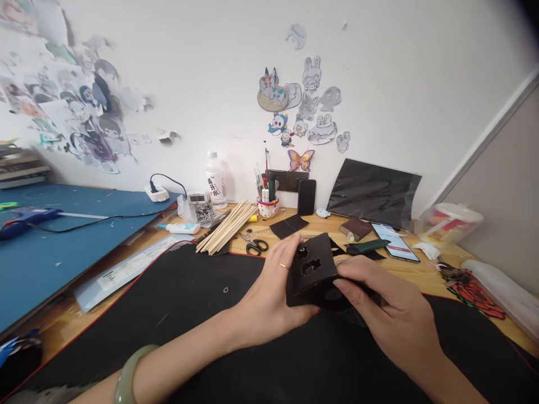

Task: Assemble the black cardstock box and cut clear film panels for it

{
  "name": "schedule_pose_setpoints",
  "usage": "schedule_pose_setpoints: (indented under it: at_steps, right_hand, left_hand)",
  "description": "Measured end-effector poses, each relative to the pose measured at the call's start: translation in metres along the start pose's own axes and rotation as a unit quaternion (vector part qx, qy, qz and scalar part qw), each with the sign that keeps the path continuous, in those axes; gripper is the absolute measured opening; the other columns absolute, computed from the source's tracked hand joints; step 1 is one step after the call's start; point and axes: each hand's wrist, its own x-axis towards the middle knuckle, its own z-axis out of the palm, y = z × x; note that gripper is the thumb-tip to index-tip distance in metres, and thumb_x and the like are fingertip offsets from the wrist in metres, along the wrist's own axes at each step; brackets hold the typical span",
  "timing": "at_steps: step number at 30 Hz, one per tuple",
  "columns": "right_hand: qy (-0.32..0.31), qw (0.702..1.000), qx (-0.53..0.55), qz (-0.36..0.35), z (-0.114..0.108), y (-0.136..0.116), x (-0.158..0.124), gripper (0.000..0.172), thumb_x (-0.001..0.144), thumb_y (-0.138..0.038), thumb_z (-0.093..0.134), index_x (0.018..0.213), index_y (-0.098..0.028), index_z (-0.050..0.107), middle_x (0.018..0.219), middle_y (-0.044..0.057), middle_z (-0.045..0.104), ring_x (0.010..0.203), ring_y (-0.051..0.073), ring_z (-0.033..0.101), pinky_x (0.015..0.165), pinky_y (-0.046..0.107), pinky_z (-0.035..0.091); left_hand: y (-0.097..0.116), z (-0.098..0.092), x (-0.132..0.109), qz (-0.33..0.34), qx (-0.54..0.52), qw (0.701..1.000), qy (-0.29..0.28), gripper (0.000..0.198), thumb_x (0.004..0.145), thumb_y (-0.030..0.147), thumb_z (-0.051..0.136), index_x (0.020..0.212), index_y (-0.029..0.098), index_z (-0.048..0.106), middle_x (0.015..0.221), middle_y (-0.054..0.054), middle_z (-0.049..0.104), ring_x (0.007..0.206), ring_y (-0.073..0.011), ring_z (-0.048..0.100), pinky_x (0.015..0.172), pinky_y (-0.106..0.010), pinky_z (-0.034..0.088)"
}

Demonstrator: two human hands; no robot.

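Note:
Between my two hands is a black box [315, 264] with small shapes cut through its upper face. My left hand [273, 286] grips it from the left, fingers along the far side and thumb under the near lower edge. At the right corner, my right hand [389, 306] pinches the box's edge between thumb and fingers. The box is tilted, held above a black mat [189, 336]; its underside and far side are hidden from me.
Beyond the mat lie scissors [255, 244], a bundle of wooden sticks [227, 227] and black sheet pieces [288, 226]. A pen cup [268, 206], a water bottle [217, 182] and a lit phone [394, 242] are farther back. A blue glue gun [31, 219] rests at left.

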Motion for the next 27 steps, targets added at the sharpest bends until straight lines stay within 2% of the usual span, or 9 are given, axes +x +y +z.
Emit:
schedule_pose_setpoints:
  at_steps: [4,8,11,14,18,19,21,24,27]
  right_hand:
    - [-0.061,0.997,0.005,-0.055,0.002,-0.005,0.002,0.012,0.079,-0.018,0.058,0.088,-0.025,0.062,0.078,-0.001,0.066,0.075,0.015,0.061,0.073,0.027,0.047]
    - [-0.111,0.993,0.037,0.021,0.001,-0.002,0.005,0.013,0.08,-0.029,0.057,0.089,-0.025,0.066,0.082,0.0,0.069,0.078,0.017,0.062,0.073,0.029,0.048]
    - [-0.04,0.987,0.057,0.146,-0.003,0.008,0.008,0.021,0.083,-0.035,0.05,0.083,-0.024,0.068,0.08,0.0,0.07,0.077,0.018,0.064,0.071,0.029,0.048]
    - [0.053,0.966,0.066,0.244,-0.009,0.021,0.011,0.024,0.082,-0.038,0.05,0.08,-0.022,0.068,0.078,0.002,0.071,0.079,0.019,0.064,0.07,0.029,0.049]
    - [0.083,0.959,0.066,0.262,-0.016,0.039,0.013,0.023,0.08,-0.037,0.052,0.081,-0.019,0.067,0.078,0.003,0.071,0.078,0.019,0.065,0.069,0.029,0.049]
    - [0.074,0.961,0.061,0.259,-0.017,0.043,0.013,0.023,0.08,-0.037,0.052,0.081,-0.019,0.067,0.078,0.003,0.071,0.078,0.019,0.065,0.068,0.029,0.049]
    - [0.039,0.965,0.045,0.257,-0.016,0.051,0.012,0.024,0.08,-0.037,0.052,0.08,-0.019,0.067,0.08,0.003,0.071,0.077,0.02,0.065,0.063,0.027,0.048]
    - [-0.025,0.968,-0.004,0.249,-0.008,0.058,0.008,0.023,0.08,-0.037,0.05,0.079,-0.02,0.066,0.081,0.002,0.07,0.071,0.019,0.064,0.059,0.027,0.048]
    - [-0.079,0.97,-0.062,0.222,0.005,0.06,0.002,0.02,0.08,-0.033,0.05,0.087,-0.022,0.065,0.091,0.001,0.07,0.079,0.019,0.064,0.068,0.03,0.048]
  left_hand:
    - [-0.003,0.005,-0.001,-0.07,-0.043,0.996,-0.037,0.101,0.065,0.026,0.069,0.139,0.029,0.001,0.139,-0.009,0.023,0.127,-0.0265,0.029,0.105,-0.045,0.026]
    - [-0.017,0.012,-0.004,-0.105,-0.059,0.991,-0.06,0.106,0.061,0.03,0.072,0.14,0.026,0.0,0.143,-0.012,0.015,0.129,-0.0287,0.027,0.105,-0.046,0.025]
    - [-0.029,0.009,-0.005,-0.158,-0.021,0.979,-0.128,0.118,0.054,0.035,0.075,0.141,0.018,-0.003,0.144,-0.019,0.01,0.132,-0.0347,0.019,0.105,-0.05,0.021]
    - [-0.035,-0.009,-0.004,-0.19,0.064,0.955,-0.22,0.123,0.048,0.034,0.077,0.141,0.011,-0.001,0.145,-0.024,0.009,0.133,-0.0391,0.007,0.105,-0.055,0.015]
    - [-0.033,-0.05,0.005,-0.202,0.147,0.926,-0.282,0.102,0.063,0.025,0.065,0.141,0.012,0.0,0.148,-0.016,0.001,0.135,-0.031,0.003,0.109,-0.046,0.013]
    - [-0.032,-0.059,0.008,-0.197,0.157,0.928,-0.274,0.093,0.067,0.023,0.06,0.141,0.013,0.004,0.149,-0.013,0.003,0.135,-0.029,0.005,0.109,-0.043,0.012]
    - [-0.032,-0.069,0.015,-0.174,0.165,0.948,-0.208,0.074,0.075,0.025,0.051,0.139,0.016,0.016,0.147,-0.01,0.016,0.135,-0.0248,0.015,0.109,-0.039,0.016]
    - [-0.028,-0.066,0.028,-0.173,0.112,0.973,-0.103,0.053,0.082,0.033,0.041,0.132,0.017,0.033,0.133,-0.008,0.046,0.122,-0.0201,0.041,0.099,-0.033,0.036]
    - [-0.018,-0.05,0.042,-0.178,0.133,0.969,-0.112,0.043,0.082,0.038,0.043,0.116,0.014,0.053,0.115,-0.007,0.061,0.103,-0.0188,0.057,0.085,-0.028,0.046]
